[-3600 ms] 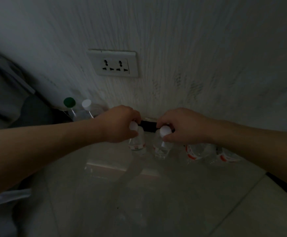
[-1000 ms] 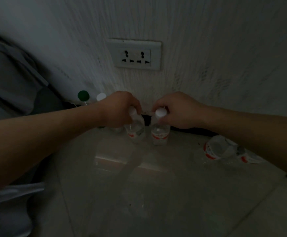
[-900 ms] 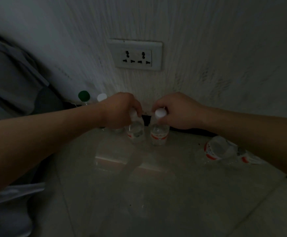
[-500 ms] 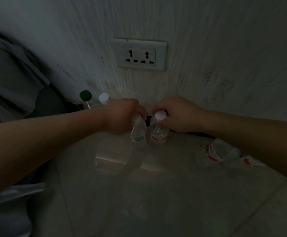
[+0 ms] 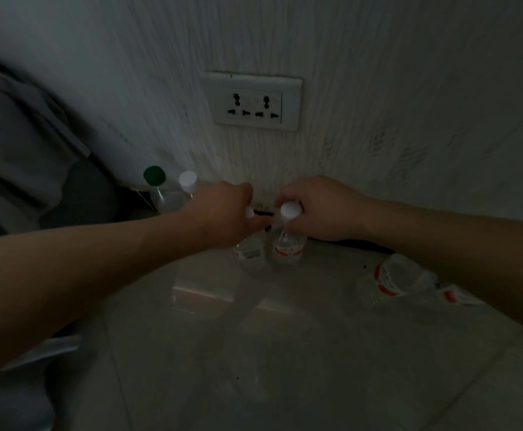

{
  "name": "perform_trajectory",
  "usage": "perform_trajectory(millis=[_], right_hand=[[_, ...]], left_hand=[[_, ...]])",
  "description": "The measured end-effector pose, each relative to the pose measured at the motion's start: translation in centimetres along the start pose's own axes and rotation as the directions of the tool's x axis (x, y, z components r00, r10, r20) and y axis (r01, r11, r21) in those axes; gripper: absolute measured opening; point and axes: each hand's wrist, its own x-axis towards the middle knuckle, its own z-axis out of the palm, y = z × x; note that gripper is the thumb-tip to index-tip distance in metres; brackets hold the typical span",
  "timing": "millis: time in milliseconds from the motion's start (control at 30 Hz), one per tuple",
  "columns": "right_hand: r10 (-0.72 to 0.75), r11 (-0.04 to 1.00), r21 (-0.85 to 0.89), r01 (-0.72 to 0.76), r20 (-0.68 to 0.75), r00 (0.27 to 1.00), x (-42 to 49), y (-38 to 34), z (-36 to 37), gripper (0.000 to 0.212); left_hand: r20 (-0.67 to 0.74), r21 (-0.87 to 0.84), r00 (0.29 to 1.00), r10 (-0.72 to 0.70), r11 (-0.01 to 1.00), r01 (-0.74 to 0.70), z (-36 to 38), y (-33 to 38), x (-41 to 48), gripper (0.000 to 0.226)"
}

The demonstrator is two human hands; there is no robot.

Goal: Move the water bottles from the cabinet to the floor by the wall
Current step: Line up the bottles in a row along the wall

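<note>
Two small clear plastic water bottles stand upright side by side on the glossy floor at the foot of the wall. The left small clear bottle (image 5: 251, 248) shows a pale label, its white cap mostly covered. The right small clear bottle (image 5: 288, 245) has a red-and-white label and a round white cap (image 5: 290, 209). Further left, against the wall, stand a clear bottle with a green cap (image 5: 154, 181) and a clear bottle with a white cap (image 5: 188, 179), close together. To the right, red-labelled clear bottles (image 5: 397, 276) appear to lie tipped on the floor.
</note>
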Motion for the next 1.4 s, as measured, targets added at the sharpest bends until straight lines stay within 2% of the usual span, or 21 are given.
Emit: perform_trajectory(millis=[300, 667, 967, 1133, 1400], right_hand=[[0.028, 0.999, 0.024, -0.027, -0.033, 0.999, 0.2, 0.2, 0.1, 0.033], [0.046, 0.997, 0.06, -0.04, -0.102, 0.994, 1.8, -0.1, 0.2, 0.034], [0.018, 0.999, 0.032, -0.014, -0.157, 0.987, 3.0, -0.9, 0.7, 0.027], [0.025, 0.999, 0.04, -0.018, -0.18, 0.983, 3.8, -1.0, 1.0, 0.025], [0.032, 0.999, 0.05, -0.022, -0.217, 0.976, 4.9, -0.9, 1.6, 0.021]], left_hand=[[-0.05, -0.078, 0.997, 0.066, 0.994, -0.07, -0.2, -1.5, 0.7, 0.034], [0.016, 0.002, 0.977, 0.213, 0.977, -0.213, -1.5, -3.5, 2.0, 0.035], [0.014, 0.034, 0.98, 0.198, 0.98, -0.198, -2.0, -4.2, 3.0, 0.044], [-0.021, -0.01, 0.977, 0.213, 0.977, -0.213, -2.0, -5.0, 3.4, 0.03], [-0.018, -0.024, 0.973, 0.229, 0.973, -0.23, -2.0, -5.5, 3.8, 0.027]])
